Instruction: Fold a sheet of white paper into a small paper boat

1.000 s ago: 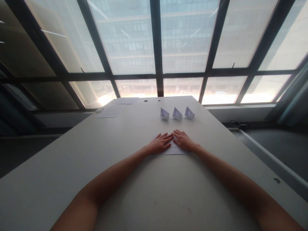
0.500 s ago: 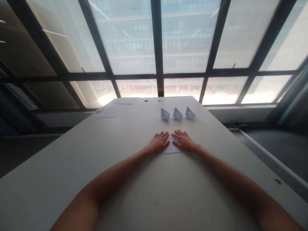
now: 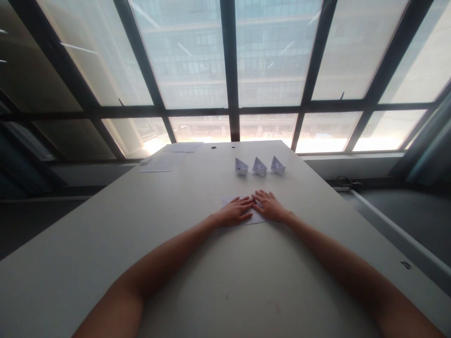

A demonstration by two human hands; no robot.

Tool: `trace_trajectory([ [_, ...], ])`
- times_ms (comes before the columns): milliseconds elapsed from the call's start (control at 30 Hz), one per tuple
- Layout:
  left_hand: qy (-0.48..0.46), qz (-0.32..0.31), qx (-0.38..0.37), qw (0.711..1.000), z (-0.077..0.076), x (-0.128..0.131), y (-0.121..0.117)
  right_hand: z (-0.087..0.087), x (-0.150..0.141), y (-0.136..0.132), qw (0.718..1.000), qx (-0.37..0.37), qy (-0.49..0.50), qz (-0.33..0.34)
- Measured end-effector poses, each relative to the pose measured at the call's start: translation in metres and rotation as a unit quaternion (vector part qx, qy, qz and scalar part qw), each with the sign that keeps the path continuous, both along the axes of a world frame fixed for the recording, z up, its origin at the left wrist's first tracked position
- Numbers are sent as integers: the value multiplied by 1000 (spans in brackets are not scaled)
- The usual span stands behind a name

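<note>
Windows [image 3: 268,51] fill the far wall, and below them runs the white table [image 3: 169,206], its side edges well apart from the hands, so there's room to turn or slide paper sideways. Over at far left, loose sheets [image 3: 157,164] lie flat. Now the left hand [image 3: 232,212] and right hand [image 3: 269,207]: both open, palms down, fingertips close together, pressing on a paper [image 3: 257,218] flat against the tabletop. It looks light, thin and soft, likely to slide easily and crease at a careless tug; I'd take it by the near edge or that uncovered far-left corner. Forward is tighter: three folded paper shapes [image 3: 260,167] stand in a row beyond, easily knocked. Tiniest of all, a dark hole [image 3: 213,148] near the far edge.
</note>
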State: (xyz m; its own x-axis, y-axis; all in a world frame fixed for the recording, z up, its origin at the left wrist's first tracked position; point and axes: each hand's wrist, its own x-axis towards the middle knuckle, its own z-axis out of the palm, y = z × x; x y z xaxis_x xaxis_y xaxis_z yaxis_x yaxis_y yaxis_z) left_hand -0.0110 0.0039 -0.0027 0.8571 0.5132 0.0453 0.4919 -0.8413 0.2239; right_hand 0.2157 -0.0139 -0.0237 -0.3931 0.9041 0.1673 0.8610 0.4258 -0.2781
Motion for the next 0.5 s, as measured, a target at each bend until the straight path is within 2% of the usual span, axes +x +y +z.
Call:
trace_trajectory([
  [300,12,71,19,997,-9,2,4,-3,5,8,989,-11,-20,-146],
  [500,33,117,28,992,-9,2,4,-7,8,9,985,-2,-16,-172],
])
